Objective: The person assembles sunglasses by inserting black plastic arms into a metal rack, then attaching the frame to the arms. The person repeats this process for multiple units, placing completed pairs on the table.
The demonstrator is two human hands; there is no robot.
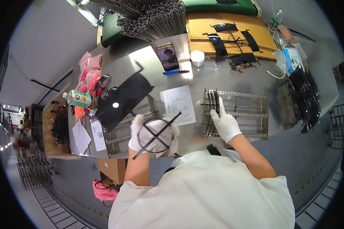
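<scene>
My left hand [135,131], in a white glove, is closed on a black wire hanger [155,136] with a ring and crossed bars. White cloth-like material [170,142] shows behind the ring; whether it is part of the glove I cannot tell. A large dark, glossy curved panel [127,98] reaches up and left from this hand, and its link to the hanger is hidden. My right hand [226,124], also gloved, rests at the slotted metal rack [248,114] with index finger and thumb apart. Its fingers touch several thin dark curved pieces [212,100] standing in the rack's left end.
A second metal rack [118,143] lies partly under the dark panel. Near the middle are a paper sheet [178,104], a blue pen [176,72], a phone [167,56] and a white cup [197,57]. Dark lenses [224,27] lie on cardboard [198,24]; wire hooks [153,21] are heaped behind.
</scene>
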